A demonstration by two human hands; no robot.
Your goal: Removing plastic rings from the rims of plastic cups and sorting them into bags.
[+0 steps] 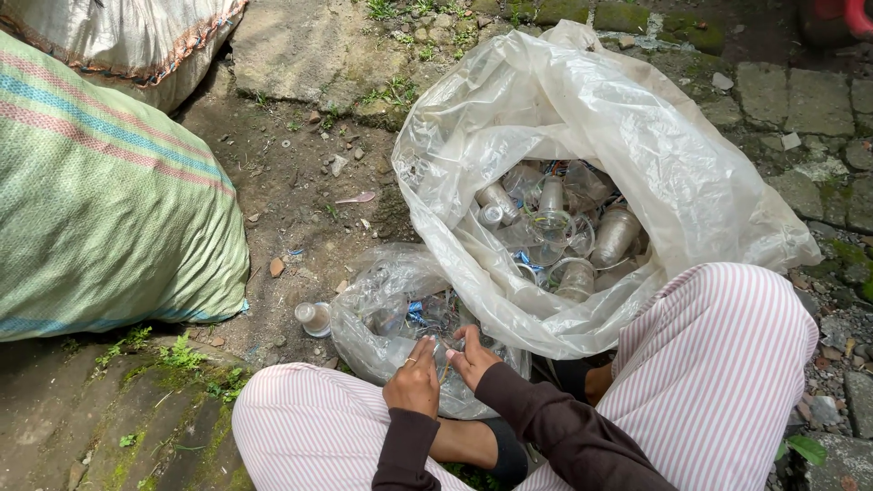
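Dirt ground, mossy stones. Both my hands, left hand (414, 382) and right hand (473, 356), grip clamped on small clear bag (391, 318) of cups at my knees; big bag (582, 182) part filled; one cup (314, 317) loose.

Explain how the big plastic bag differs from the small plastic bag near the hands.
The big plastic bag stands wide open and shows cups inside; the small plastic bag lies low and crumpled. The big one is cloudy white, the small one clearer. Both hands, left hand and right hand, touch only the small one. Both hold clear plastic cups.
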